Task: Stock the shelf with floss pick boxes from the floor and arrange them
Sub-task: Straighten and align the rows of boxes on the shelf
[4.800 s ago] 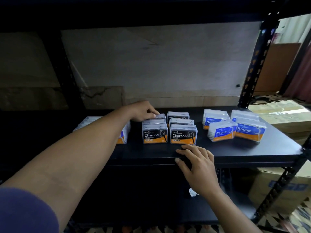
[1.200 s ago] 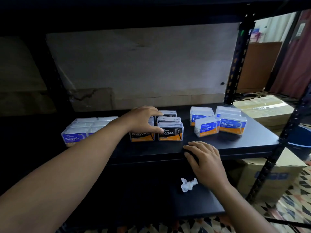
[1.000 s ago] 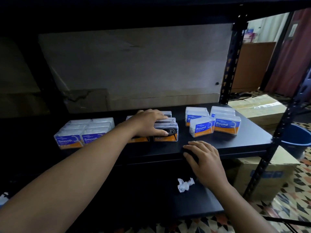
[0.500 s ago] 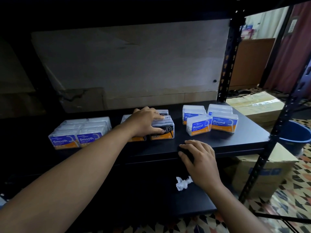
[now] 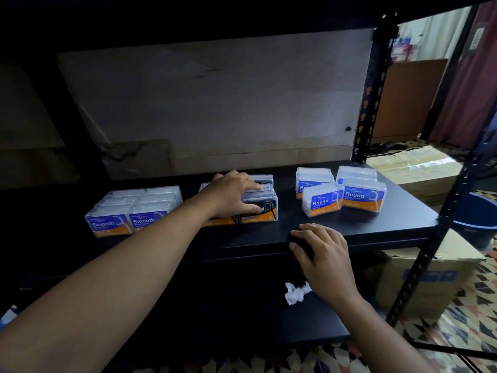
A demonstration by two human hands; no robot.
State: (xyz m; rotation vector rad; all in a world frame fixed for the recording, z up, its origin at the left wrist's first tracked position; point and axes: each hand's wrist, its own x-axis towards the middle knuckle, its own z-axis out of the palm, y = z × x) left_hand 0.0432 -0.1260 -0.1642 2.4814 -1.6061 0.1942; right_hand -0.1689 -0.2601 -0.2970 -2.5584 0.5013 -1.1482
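Three groups of floss pick boxes stand on the black shelf (image 5: 349, 227). The blue Smooth boxes (image 5: 134, 211) are at the left, the black Charcoal boxes (image 5: 265, 208) in the middle, and the blue Round boxes (image 5: 341, 193) at the right. My left hand (image 5: 234, 193) lies over the Charcoal group, fingers across the tops and thumb against the front box's face. My right hand (image 5: 320, 254) rests flat on the shelf's front edge, holding nothing. One front Round box sits slightly askew.
A crumpled white paper (image 5: 295, 292) lies on the lower shelf. Black perforated uprights (image 5: 368, 103) frame the right side. Cardboard cartons (image 5: 414, 168) and a blue bin (image 5: 476, 211) stand to the right, on a patterned floor.
My left hand has shifted from the back of the Charcoal group onto its front boxes. The view has panned left, showing more of the Smooth boxes. My right hand stays on the shelf edge.
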